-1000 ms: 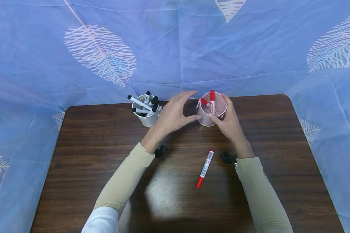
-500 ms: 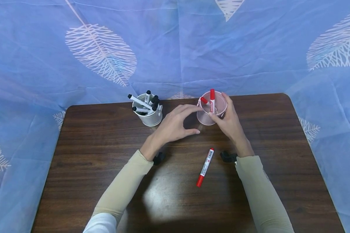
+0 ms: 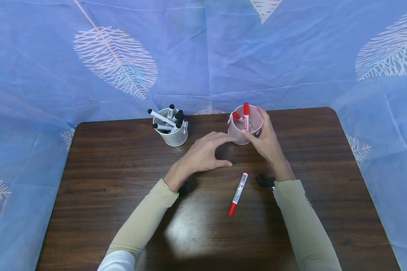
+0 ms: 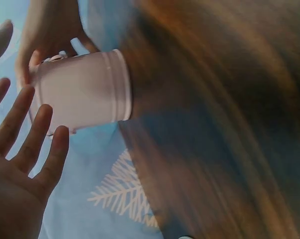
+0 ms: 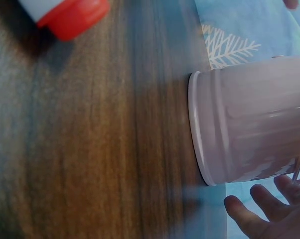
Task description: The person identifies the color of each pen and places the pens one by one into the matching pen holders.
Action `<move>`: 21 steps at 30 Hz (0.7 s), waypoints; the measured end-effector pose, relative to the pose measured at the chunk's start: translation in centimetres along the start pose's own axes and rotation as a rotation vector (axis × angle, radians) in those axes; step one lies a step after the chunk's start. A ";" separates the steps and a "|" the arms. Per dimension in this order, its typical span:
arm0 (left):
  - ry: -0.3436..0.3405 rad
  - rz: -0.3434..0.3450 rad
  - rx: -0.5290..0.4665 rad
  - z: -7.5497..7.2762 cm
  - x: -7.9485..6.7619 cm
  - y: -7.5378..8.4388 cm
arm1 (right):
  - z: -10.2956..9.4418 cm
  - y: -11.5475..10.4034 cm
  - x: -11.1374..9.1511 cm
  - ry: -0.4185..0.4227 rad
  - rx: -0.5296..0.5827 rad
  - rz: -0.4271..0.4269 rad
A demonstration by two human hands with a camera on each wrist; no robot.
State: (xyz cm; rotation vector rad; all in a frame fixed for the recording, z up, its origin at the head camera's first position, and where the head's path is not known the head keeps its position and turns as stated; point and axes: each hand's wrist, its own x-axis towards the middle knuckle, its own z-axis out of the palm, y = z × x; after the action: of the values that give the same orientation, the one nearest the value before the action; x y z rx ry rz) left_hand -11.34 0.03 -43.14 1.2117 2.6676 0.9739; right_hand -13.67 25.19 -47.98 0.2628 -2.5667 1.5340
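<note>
A small pink metal bucket [image 3: 235,130] stands near the table's far edge, with two red markers [image 3: 246,113] leaning inside. My right hand [image 3: 270,141] holds its right side by the rim, thumb in front and fingers around the back. Left of the bucket hovers my left hand [image 3: 203,152], fingers spread and thumb apart, holding nothing; the left wrist view shows its fingers extended beside the bucket [image 4: 80,92]. A red-capped whiteboard marker [image 3: 238,192] lies on the table between my forearms. In the right wrist view, a red marker end [image 5: 80,17] shows at the upper left.
A white bucket [image 3: 176,138] filled with several black-capped markers stands to the left, near the far edge. Behind the dark wooden table [image 3: 115,169] hangs a blue cloth [image 3: 190,56] with white leaf prints.
My left hand has drawn back toward the near side, away from between the two buckets. My right hand keeps its place at the pink bucket; the markers stay put.
</note>
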 end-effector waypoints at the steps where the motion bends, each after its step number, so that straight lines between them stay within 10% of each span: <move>1: -0.018 0.001 -0.002 0.1 -0.1 0.0 | 0.0 0.0 0.0 -0.001 0.002 -0.005; 21: -0.252 0.079 0.019 3.0 0.3 0.4 | -0.1 -0.2 -0.1 -0.001 0.002 0.009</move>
State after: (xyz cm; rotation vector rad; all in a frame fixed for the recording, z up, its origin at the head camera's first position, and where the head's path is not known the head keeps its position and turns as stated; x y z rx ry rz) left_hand -10.36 2.03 -45.25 1.3523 2.4570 0.7490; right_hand -13.52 25.17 -47.85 0.2528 -2.5706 1.5393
